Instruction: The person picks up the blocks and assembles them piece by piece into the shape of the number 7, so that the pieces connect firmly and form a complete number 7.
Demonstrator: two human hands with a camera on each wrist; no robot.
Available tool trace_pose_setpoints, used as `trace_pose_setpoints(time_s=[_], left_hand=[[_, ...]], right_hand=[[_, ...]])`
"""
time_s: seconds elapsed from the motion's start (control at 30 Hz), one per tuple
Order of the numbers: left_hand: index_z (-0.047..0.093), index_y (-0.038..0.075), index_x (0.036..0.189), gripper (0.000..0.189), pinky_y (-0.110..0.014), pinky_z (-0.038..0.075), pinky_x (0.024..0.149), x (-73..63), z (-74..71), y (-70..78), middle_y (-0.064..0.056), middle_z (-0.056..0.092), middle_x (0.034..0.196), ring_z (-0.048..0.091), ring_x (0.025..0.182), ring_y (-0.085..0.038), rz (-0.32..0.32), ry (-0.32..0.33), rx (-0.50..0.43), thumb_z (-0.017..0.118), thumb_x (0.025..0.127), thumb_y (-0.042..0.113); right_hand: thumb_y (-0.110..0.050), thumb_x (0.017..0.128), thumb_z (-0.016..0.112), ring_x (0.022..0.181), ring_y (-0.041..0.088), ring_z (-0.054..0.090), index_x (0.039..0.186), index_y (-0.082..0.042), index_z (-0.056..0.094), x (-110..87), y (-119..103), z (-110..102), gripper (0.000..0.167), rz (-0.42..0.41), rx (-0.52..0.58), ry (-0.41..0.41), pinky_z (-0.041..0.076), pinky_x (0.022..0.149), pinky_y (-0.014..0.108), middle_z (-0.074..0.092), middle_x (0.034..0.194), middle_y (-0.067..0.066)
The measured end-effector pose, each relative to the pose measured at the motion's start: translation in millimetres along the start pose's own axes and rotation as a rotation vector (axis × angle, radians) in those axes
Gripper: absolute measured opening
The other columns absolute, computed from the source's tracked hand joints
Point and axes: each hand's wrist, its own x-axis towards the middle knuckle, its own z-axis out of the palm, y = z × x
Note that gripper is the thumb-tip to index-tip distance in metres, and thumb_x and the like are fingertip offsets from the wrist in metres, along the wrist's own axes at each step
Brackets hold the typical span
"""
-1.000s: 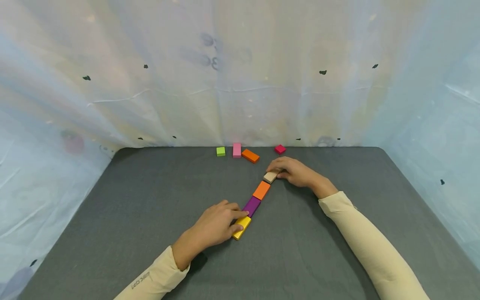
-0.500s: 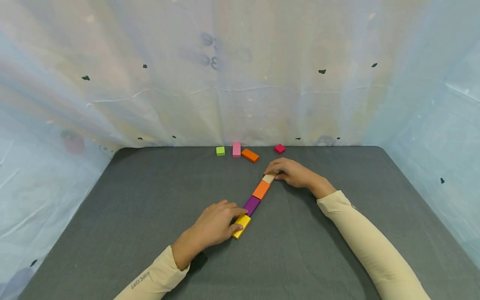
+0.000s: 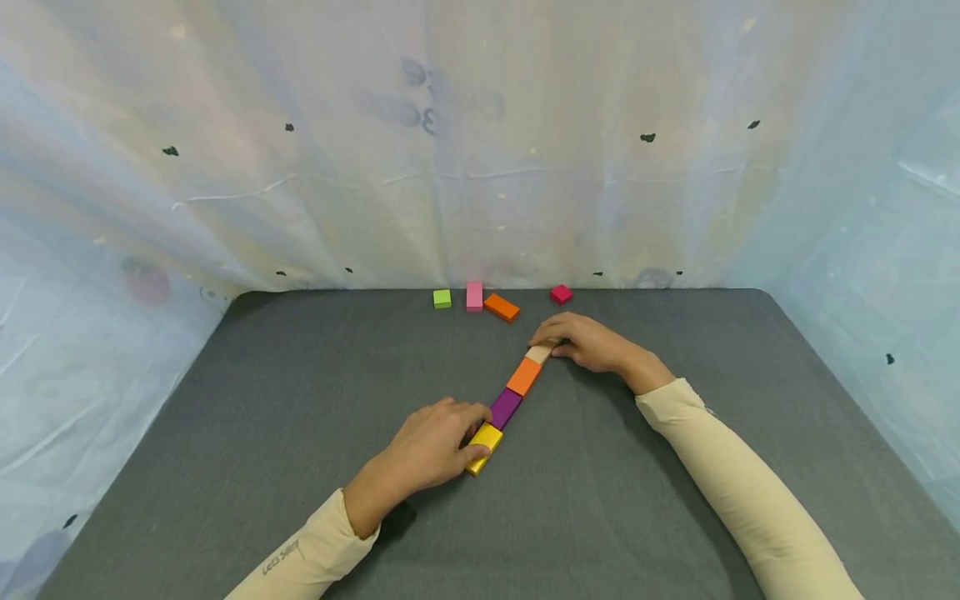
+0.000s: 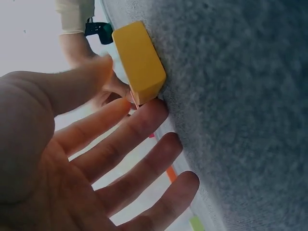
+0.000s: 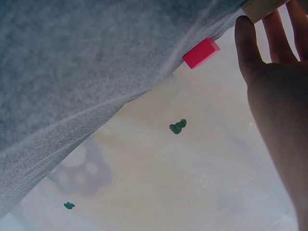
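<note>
Four-sided wooden blocks form a slanting row on the grey cloth: yellow [image 3: 487, 438], purple [image 3: 506, 408], orange [image 3: 523, 377] and plain wood [image 3: 538, 354] at the far end. My left hand [image 3: 431, 443] is at the near end, its thumb over the yellow block and its index fingertip by the purple block's left edge. In the left wrist view its fingers are spread and fairly straight beside the yellow block [image 4: 139, 57]. My right hand [image 3: 592, 343] pinches the plain wooden block between thumb and fingers, covering its far part. That block's end [image 5: 260, 8] shows in the right wrist view.
Near the table's back edge lie a green block [image 3: 442, 299], a pink block [image 3: 474, 297], a second orange block [image 3: 501, 307] and a red block [image 3: 561, 294]. A pale plastic sheet [image 3: 525, 208] hangs right behind them, with more sheeting at both sides.
The plain wooden block has shifted slightly toward the orange one and lies in line against it. My left index finger has lifted and moved off the joint between yellow and purple.
</note>
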Motion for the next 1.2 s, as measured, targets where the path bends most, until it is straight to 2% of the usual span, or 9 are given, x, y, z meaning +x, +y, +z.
trace_pose_setpoints(time_s=[0.17,0.37,0.7,1.03,1.2], left_hand=[[0.064,0.021,0.126,0.051,-0.03,0.045,0.071,0.5,1.5,1.7,0.006,0.068,0.099,0.054,0.088,-0.012,-0.003,0.014,0.008,0.08,0.082,0.042],[0.066,0.019,0.125,0.049,-0.028,0.042,0.068,0.7,1.6,2.3,0.006,0.067,0.096,0.052,0.085,-0.01,-0.007,0.012,0.007,0.081,0.082,0.039],[0.068,0.018,0.125,0.048,-0.03,0.046,0.072,-0.2,3.6,1.8,0.003,0.071,0.112,0.055,0.088,-0.012,-0.006,0.017,0.011,0.08,0.083,0.037],[0.068,0.018,0.129,0.049,-0.034,0.052,0.079,-1.6,3.7,-0.4,0.0,0.071,0.117,0.058,0.095,-0.014,0.005,0.021,0.02,0.078,0.085,0.039],[0.069,0.018,0.128,0.048,-0.029,0.049,0.073,-1.7,3.9,-2.3,0.001,0.071,0.11,0.056,0.089,-0.013,0.038,0.039,0.01,0.078,0.085,0.038]], right_hand=[[-0.002,0.095,0.063,0.13,0.03,0.053,0.125,-0.016,0.07,0.0,-0.1,-1.1,0.033,0.017,-0.001,0.0,0.041,0.108,0.053,0.063,0.134,0.008],[-0.003,0.096,0.063,0.13,0.029,0.052,0.126,-0.017,0.069,-0.8,0.1,-1.7,0.034,0.018,0.002,-0.004,0.041,0.108,0.053,0.063,0.135,0.007],[-0.003,0.094,0.064,0.129,0.029,0.054,0.127,-0.017,0.069,-3.4,4.1,-1.0,0.035,-0.006,0.012,0.001,0.043,0.106,0.053,0.064,0.134,0.005],[-0.003,0.095,0.064,0.135,0.034,0.051,0.128,-0.015,0.069,-1.7,4.1,0.0,0.035,-0.009,0.026,-0.014,0.042,0.108,0.054,0.061,0.138,0.012],[-0.002,0.095,0.064,0.137,0.033,0.05,0.128,-0.015,0.069,-1.6,3.0,-0.2,0.037,-0.001,0.019,-0.018,0.042,0.108,0.054,0.06,0.14,0.013]])
